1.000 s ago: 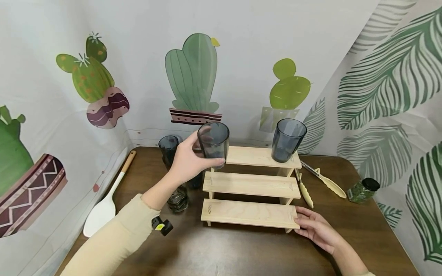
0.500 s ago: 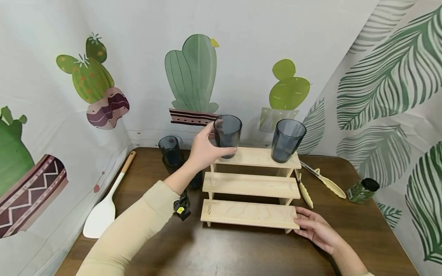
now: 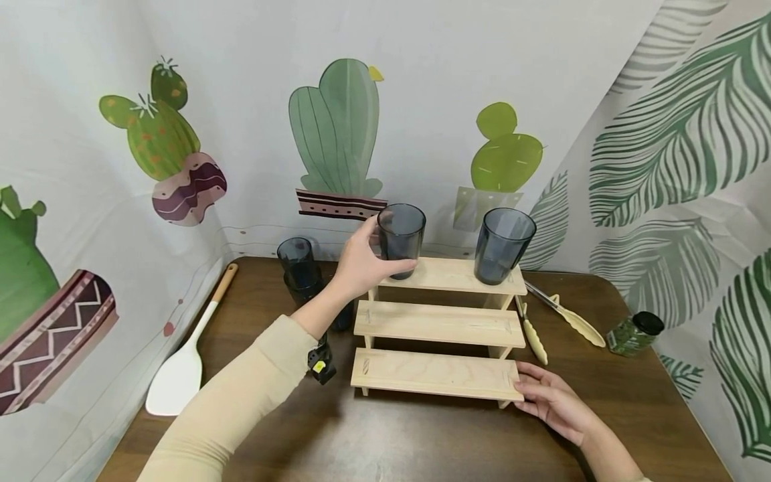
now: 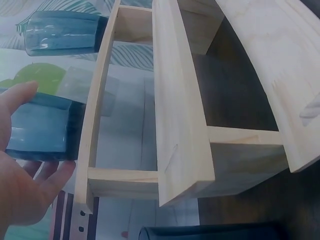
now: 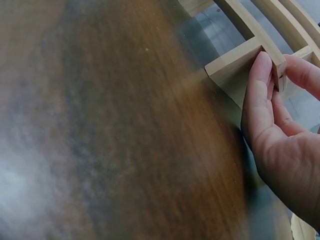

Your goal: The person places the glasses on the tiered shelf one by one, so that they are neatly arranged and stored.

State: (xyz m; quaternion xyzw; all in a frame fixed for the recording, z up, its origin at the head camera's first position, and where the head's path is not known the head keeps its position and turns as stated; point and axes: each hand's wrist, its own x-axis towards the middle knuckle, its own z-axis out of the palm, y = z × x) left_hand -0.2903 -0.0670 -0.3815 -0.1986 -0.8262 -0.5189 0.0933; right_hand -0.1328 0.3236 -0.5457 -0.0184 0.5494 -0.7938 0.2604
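My left hand (image 3: 361, 264) grips a blue-grey glass tumbler (image 3: 402, 231), thumb across its front and fingers behind it. The tumbler is upright at the left part of the top shelf of a three-step wooden rack (image 3: 436, 371). In the left wrist view, the base of this tumbler (image 4: 42, 127) is right at the shelf board. A matching tumbler (image 3: 502, 248) stands on the right end of the same shelf. At the rack's lower right, my right hand (image 3: 557, 405) pinches the end of the bottom shelf; the right wrist view shows the fingertips (image 5: 262, 62) on the board's edge.
Left of the rack are several dark glasses (image 3: 295, 258), partly hidden by the left arm. A white spatula (image 3: 177, 375) with a wooden handle lies at the far left. Tongs (image 3: 575, 321) and a black-lidded jar (image 3: 635, 333) are on the right of the brown table (image 3: 397, 442).
The left hand has carried the tumbler right and back over the top shelf, then slightly down onto its left part. The right hand has stayed at the bottom shelf's end.
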